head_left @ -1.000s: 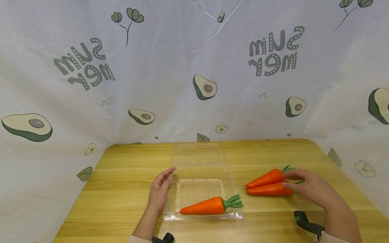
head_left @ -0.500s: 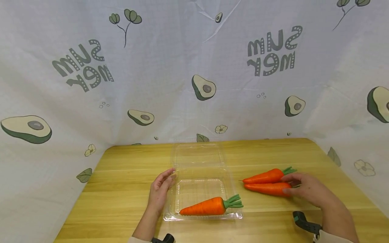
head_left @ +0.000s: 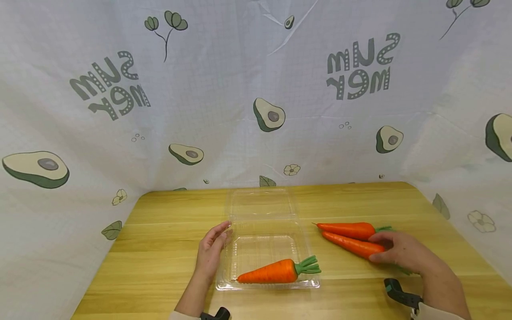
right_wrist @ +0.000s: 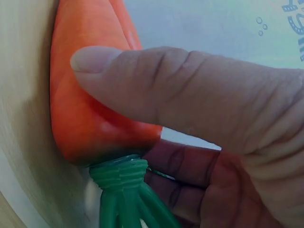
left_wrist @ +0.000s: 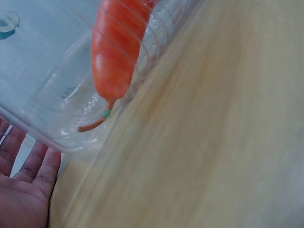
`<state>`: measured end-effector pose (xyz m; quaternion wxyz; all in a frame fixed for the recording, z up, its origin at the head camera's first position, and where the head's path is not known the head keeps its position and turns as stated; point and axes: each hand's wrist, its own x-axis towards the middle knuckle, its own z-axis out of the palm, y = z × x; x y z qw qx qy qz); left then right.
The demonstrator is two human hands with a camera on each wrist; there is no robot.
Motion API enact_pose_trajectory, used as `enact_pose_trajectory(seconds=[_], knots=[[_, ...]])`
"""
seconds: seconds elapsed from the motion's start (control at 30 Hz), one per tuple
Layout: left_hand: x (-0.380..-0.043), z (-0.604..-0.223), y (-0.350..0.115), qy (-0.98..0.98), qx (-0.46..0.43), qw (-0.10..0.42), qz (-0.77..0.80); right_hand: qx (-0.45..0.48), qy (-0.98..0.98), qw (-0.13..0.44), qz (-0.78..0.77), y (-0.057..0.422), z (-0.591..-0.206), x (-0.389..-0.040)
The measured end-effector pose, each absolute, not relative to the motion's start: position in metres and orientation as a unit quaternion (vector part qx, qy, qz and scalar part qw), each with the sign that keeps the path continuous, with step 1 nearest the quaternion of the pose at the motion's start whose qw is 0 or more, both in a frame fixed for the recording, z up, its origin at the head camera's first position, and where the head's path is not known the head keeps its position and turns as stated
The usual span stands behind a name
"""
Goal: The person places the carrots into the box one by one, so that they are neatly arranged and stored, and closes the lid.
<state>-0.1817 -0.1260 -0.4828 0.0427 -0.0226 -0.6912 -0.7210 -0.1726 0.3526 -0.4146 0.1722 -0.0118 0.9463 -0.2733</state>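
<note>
A person's two bare hands work well apart over a light wooden table (head_left: pixel 168 249). The right hand (head_left: pixel 404 254) grips the nearer carrot (head_left: pixel 352 244) of a pair lying to the right; in the right wrist view its thumb presses the thick orange end, just above the green stalks, with the fingers on the far side. This carrot slants, its thin tip pointing away and to the left. The farther carrot (head_left: pixel 346 230) lies just behind it, tip also to the left, the two close together near their tips.

Left of the pair, in the middle, is a clear plastic container (head_left: pixel 264 249) (so transparent that the wood grain shows through), its lid (head_left: pixel 262 203) folded back flat towards the far edge. A third carrot (head_left: pixel 268 272) lies inside along the near side, tip to the left, green top reaching the right rim.

The left hand (head_left: pixel 211 251) is at the container's left side, fingers loosely extended and curled round nothing; I cannot tell how firmly they touch the plastic.

Both wrists carry black devices (head_left: pixel 402 293), with pale sleeves (head_left: pixel 438 312) behind. A whitish cloth (head_left: pixel 224 80) surrounds the table, printed with halved avocados, flowers, leaves and the word "summer" in mirror image.
</note>
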Motion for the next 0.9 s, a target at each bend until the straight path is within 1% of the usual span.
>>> enact_pose_trajectory(seconds=[0.2, 0.57, 0.9], knots=[[-0.182, -0.482, -0.126, -0.694, -0.023, 0.043, -0.719, -0.014, 0.944, 0.184, -0.274, 0.351, -0.416, -0.174], [-0.182, -0.482, -0.126, -0.692, -0.023, 0.044, -0.72, 0.0, 0.946, 0.166, -0.277, 0.345, -0.405, -0.172], [-0.181, -0.482, -0.126, -0.692, -0.02, 0.043, -0.72, -0.026, 0.959, 0.102, -0.263, 0.327, -0.387, -0.166]])
